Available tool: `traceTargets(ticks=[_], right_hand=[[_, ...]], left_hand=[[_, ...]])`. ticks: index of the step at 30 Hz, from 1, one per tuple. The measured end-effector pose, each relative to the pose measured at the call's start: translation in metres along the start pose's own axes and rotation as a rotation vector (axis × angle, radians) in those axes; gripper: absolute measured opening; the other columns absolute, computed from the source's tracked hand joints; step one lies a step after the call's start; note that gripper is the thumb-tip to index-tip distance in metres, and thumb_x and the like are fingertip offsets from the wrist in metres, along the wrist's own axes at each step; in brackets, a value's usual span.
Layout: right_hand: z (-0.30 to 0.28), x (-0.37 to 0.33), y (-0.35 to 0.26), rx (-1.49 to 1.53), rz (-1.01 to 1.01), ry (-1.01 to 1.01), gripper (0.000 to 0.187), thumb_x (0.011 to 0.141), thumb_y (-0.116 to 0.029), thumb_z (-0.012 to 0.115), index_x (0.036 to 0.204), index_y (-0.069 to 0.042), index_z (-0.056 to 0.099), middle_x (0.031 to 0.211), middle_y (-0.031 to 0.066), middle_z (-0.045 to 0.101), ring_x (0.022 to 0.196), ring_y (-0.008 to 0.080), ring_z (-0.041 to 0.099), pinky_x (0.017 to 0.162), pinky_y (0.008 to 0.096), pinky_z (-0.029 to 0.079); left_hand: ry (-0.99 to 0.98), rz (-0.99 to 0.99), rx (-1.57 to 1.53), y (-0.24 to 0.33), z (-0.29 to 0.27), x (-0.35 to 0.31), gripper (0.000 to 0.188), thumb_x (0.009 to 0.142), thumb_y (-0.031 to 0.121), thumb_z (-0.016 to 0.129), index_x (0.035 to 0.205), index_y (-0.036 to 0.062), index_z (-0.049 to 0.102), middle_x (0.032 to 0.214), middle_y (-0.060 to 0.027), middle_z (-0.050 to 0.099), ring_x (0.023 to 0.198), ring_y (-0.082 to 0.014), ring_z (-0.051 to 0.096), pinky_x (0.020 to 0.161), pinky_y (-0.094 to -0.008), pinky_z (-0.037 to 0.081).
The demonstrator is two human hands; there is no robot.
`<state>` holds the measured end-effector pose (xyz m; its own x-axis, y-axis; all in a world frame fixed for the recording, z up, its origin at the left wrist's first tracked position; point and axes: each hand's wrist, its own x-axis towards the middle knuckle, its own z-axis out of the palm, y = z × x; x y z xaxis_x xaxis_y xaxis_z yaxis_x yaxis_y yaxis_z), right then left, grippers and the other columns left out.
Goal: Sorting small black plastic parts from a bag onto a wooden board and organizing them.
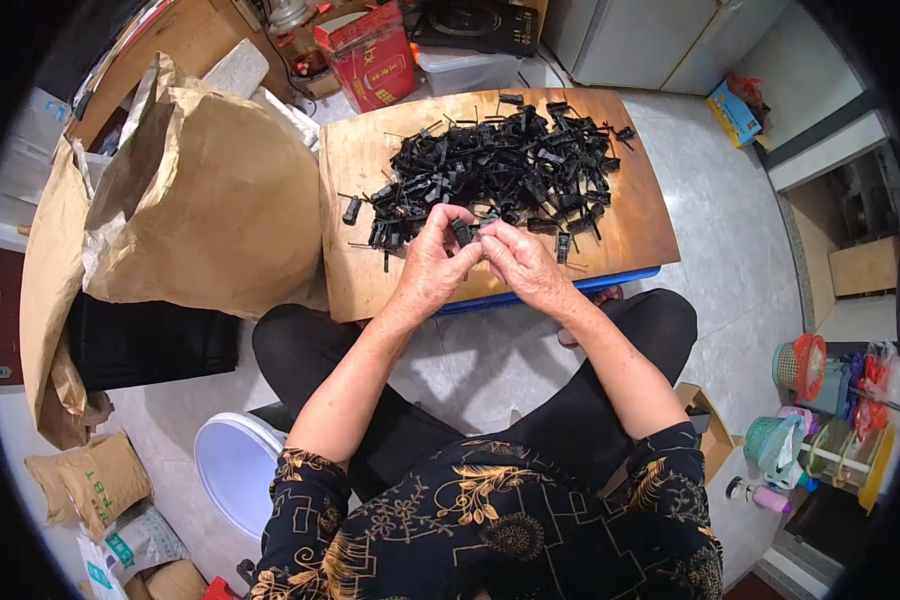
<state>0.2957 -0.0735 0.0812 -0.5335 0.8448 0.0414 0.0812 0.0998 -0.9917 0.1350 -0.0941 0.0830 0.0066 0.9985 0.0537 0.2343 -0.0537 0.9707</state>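
Our left hand (433,270) pinches a black part (461,233); our right hand (526,265) has fingers bent close beside, its hold unclear.

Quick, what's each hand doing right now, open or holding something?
Left hand: closed, holding a small black part.
Right hand: curled close beside it; whether it holds anything cannot be told.

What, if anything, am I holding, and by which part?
Left grip holds a small black piece; exactly where is unclear. Whether the right grip holds anything is unclear too.
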Motion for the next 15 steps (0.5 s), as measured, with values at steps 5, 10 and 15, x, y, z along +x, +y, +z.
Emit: traceTargets(ticks=[5,10,15], right_hand=[[0.000,-0.001,0.007,-0.070,0.008,-0.016,0.022,0.096,-0.025,0.044,0.100,-0.004,0.052,0.064,-0.0050,0.042,0.058,0.0042,0.040,0.051,0.0206,0.035],[0.001,0.000,0.014,-0.083,0.008,-0.031,0.023,0.096,-0.025,0.045,0.098,-0.004,0.053,0.064,-0.0052,0.041,0.057,0.0040,0.040,0.049,0.0206,0.034],[0.004,0.000,0.022,-0.032,0.033,-0.032,0.023,0.095,-0.025,0.045,0.097,-0.004,0.054,0.065,-0.0047,0.042,0.057,0.0041,0.039,0.049,0.0207,0.033]], left_hand=[[-0.024,-0.016,0.069,0.002,-0.001,0.000,0.028,0.076,0.012,0.065,0.098,0.0057,0.048,0.062,0.0006,0.046,0.054,-0.0071,0.044,0.049,-0.0243,0.039],[-0.074,0.025,0.230,-0.001,-0.003,0.000,0.029,0.078,0.014,0.068,0.097,0.0061,0.047,0.062,0.0002,0.049,0.052,-0.0048,0.046,0.047,-0.0222,0.039],[-0.077,0.068,0.257,-0.001,-0.004,-0.001,0.028,0.078,0.014,0.068,0.096,0.0064,0.047,0.063,-0.0004,0.049,0.054,-0.0064,0.046,0.048,-0.0231,0.040]])
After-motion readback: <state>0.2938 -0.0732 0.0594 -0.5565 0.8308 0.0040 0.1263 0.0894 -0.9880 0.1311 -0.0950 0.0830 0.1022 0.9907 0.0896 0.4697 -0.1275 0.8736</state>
